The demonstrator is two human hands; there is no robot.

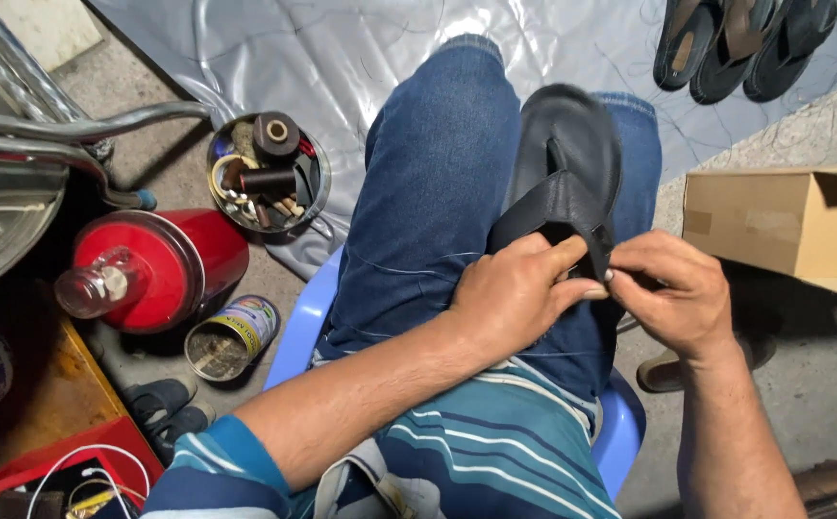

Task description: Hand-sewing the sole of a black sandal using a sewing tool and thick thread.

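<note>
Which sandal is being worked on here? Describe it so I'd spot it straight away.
Start at the person's blue-jeaned lap above the blue plastic stool. Resting on the right thigh is a black flip-flop sandal, its strap pinched between the left hand and the right hand. Unlike the three sandals lying on the grey sheet beyond, it is the only one held.

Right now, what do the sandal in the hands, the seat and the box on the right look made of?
Black sandal: matte, likely rubber or foam sole, with a woven-looking strap. Blue stool: smooth, glossy, probably plastic. Box: plain brown cardboard, with folded flaps.
</note>
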